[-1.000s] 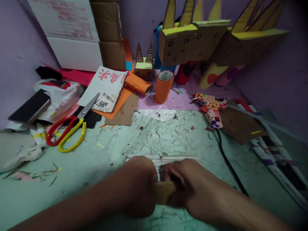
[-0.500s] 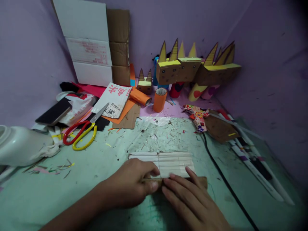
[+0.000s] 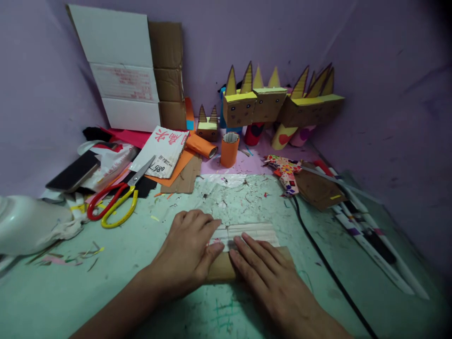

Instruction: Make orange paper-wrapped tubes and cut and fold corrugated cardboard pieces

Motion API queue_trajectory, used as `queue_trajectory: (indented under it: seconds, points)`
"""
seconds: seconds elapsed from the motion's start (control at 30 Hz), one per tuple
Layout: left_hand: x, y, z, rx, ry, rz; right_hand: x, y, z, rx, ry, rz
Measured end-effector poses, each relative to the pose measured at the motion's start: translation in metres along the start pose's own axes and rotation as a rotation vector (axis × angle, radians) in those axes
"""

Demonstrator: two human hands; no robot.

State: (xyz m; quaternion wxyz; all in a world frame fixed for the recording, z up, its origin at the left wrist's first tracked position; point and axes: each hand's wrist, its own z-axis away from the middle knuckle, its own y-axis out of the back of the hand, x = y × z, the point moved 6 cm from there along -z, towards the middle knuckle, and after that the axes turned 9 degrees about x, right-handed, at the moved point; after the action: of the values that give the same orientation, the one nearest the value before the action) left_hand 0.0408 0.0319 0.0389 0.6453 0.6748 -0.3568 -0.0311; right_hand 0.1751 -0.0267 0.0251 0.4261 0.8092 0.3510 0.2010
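A piece of cardboard (image 3: 221,268), white on its inner face and brown on the folded-over part, lies on the green tabletop in front of me. My left hand (image 3: 189,249) rests on its left side, with fingers apart and the thumb on the brown fold. On the right part, my right hand (image 3: 266,273) lies flat with fingers stretched forward. Both palms cover much of the cardboard, so its outer ends are partly hidden. Neither hand grips anything.
Red-and-yellow scissors (image 3: 120,193) lie at the left, near a white bottle (image 3: 31,226). A flowered glue gun (image 3: 287,174) with a black cord (image 3: 325,259) is at the right, beside markers (image 3: 374,254). Behind stand an orange tube (image 3: 230,150) and horned cardboard figures (image 3: 240,110).
The near edge of the cardboard, raised before, is now folded down flatter with its brown side showing. My left hand has gone from pinching that edge to lying spread over it.
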Motion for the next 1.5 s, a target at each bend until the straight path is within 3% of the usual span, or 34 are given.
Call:
queue_trajectory:
  seconds: [0.2, 0.5, 0.63, 0.83, 1.03, 1.27, 1.5]
  points:
    - [0.006, 0.002, -0.004, -0.079, -0.033, 0.018, 0.007, -0.003, -0.011, -0.07, -0.097, -0.064]
    - [0.001, -0.003, 0.005, 0.107, -0.142, 0.194, 0.026, -0.009, -0.019, -0.21, -0.29, -0.262]
    - [0.003, -0.003, 0.009, 0.093, -0.178, 0.123, 0.029, -0.007, -0.021, -0.152, -0.294, -0.268]
    - [0.005, -0.011, 0.015, 0.145, -0.165, 0.088, 0.027, -0.003, -0.018, 0.068, -0.19, -0.161]
    - [0.018, -0.014, 0.027, 0.421, -0.333, -0.277, 0.02, 0.004, -0.011, 0.197, -0.134, -0.202]
    - [0.031, -0.001, 0.025, 0.462, -0.402, -0.39, 0.017, 0.012, -0.005, 0.21, -0.182, -0.201]
    - [0.027, -0.021, 0.042, 0.556, -0.34, -0.344, 0.015, 0.02, 0.017, 0.283, -0.197, -0.16]
